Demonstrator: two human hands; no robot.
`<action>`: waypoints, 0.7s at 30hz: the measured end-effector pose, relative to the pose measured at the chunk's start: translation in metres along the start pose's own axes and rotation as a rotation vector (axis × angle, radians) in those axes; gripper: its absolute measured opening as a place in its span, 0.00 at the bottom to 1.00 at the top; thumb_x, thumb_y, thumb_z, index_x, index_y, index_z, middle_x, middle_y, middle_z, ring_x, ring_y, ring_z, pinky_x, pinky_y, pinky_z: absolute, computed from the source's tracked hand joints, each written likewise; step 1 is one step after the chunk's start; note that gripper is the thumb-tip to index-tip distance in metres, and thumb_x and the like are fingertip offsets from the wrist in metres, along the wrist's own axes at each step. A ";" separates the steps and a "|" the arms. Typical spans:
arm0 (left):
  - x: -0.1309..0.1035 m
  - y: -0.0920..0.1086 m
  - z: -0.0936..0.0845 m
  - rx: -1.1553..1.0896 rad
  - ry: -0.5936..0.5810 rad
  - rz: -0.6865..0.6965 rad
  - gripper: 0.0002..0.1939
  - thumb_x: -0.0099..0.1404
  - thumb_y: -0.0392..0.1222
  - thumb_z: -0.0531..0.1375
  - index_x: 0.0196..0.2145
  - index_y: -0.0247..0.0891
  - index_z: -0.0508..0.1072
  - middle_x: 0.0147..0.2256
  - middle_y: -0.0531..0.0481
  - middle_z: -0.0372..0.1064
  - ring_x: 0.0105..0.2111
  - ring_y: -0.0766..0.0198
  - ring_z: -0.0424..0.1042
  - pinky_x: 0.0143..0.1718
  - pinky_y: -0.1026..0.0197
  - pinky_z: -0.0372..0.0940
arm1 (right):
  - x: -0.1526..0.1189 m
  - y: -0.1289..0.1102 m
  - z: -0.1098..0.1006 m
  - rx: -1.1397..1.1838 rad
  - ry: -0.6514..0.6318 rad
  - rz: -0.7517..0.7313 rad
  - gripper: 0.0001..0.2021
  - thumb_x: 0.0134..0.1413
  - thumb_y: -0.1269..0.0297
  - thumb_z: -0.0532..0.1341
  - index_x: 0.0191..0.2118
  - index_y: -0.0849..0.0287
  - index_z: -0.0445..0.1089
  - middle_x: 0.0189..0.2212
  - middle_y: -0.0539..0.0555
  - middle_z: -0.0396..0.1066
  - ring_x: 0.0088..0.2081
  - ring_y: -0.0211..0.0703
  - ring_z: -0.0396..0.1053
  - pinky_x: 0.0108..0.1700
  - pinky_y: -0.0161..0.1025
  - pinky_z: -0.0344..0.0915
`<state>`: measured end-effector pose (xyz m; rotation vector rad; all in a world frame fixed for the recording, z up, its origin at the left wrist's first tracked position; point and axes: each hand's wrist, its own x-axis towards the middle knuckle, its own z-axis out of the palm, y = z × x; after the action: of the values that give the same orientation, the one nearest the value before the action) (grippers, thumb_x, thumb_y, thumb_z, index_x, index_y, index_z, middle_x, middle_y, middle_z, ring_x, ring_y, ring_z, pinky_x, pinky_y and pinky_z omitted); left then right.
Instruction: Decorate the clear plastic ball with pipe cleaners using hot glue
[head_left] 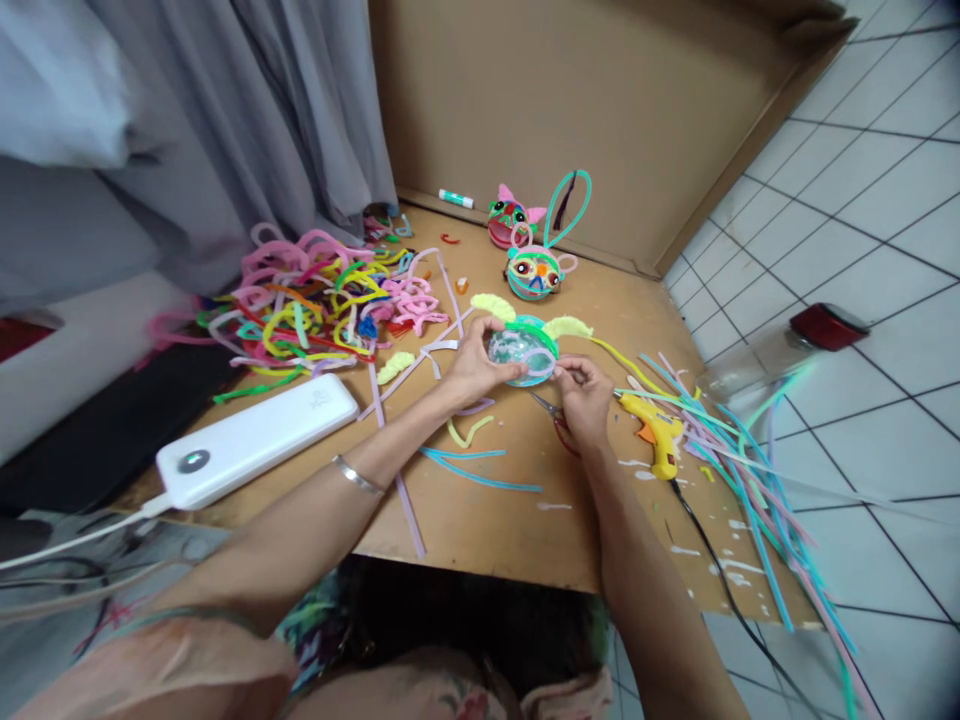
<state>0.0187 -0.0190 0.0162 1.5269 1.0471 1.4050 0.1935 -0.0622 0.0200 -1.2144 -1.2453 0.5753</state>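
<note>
Between my hands is a clear round ball [507, 347] trimmed with green and blue pipe cleaner, with two pale yellow ear-like pieces [568, 328] on top. My left hand [480, 362] grips its left side, thumb along the lower front. A lilac pipe cleaner loop [537, 363] lies against the ball's front, and the fingertips of my right hand [585, 395] pinch at its right edge. Scissors [555, 410] lie partly hidden under my right hand. Just right of that hand rests a yellow glue gun [660, 435]. Blue pipe cleaner pieces [480, 470] lie in front.
Two finished-looking pipe cleaner animal balls [532, 285] stand at the back near a glue stick [456, 199]. A tangled heap of pipe cleaners [315, 300] and a white power bank [259, 440] are at left. Long pipe cleaners [750, 480] overhang the right edge beside a clear red-lidded container [765, 350].
</note>
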 end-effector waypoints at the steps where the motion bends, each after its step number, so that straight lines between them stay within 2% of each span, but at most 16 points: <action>1: 0.000 -0.001 0.000 -0.008 -0.004 -0.003 0.31 0.41 0.39 0.73 0.42 0.40 0.64 0.41 0.52 0.63 0.44 0.59 0.66 0.46 0.59 0.63 | 0.000 0.000 0.000 0.003 0.000 0.000 0.05 0.47 0.63 0.64 0.30 0.58 0.73 0.31 0.52 0.73 0.32 0.41 0.71 0.39 0.40 0.70; 7: 0.002 0.001 -0.001 -0.120 -0.056 -0.049 0.32 0.41 0.39 0.71 0.42 0.41 0.60 0.39 0.53 0.62 0.42 0.61 0.66 0.44 0.60 0.63 | 0.003 0.001 0.001 0.043 -0.006 0.027 0.06 0.43 0.62 0.65 0.28 0.58 0.73 0.31 0.52 0.73 0.31 0.40 0.70 0.38 0.40 0.70; 12: 0.003 0.008 -0.003 -0.227 -0.115 -0.111 0.34 0.39 0.42 0.69 0.41 0.43 0.56 0.38 0.54 0.58 0.38 0.63 0.63 0.41 0.61 0.60 | 0.008 0.005 0.001 0.152 -0.045 0.164 0.12 0.38 0.58 0.69 0.29 0.57 0.72 0.27 0.49 0.74 0.30 0.39 0.71 0.39 0.40 0.70; 17: 0.004 0.009 -0.005 -0.221 -0.127 -0.111 0.34 0.39 0.42 0.68 0.41 0.44 0.55 0.39 0.53 0.57 0.39 0.63 0.62 0.40 0.61 0.59 | 0.012 0.009 -0.001 0.216 -0.079 0.250 0.19 0.31 0.55 0.73 0.29 0.56 0.69 0.24 0.47 0.73 0.27 0.37 0.70 0.37 0.39 0.70; 21: 0.006 0.006 -0.006 -0.193 -0.124 -0.083 0.33 0.39 0.42 0.69 0.40 0.43 0.56 0.39 0.53 0.58 0.39 0.63 0.62 0.41 0.61 0.60 | 0.014 0.008 -0.003 0.283 -0.119 0.318 0.21 0.28 0.54 0.75 0.29 0.57 0.71 0.22 0.47 0.73 0.26 0.36 0.69 0.35 0.38 0.70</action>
<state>0.0131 -0.0156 0.0246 1.3954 0.8636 1.2974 0.2023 -0.0482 0.0181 -1.1553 -1.0308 1.0342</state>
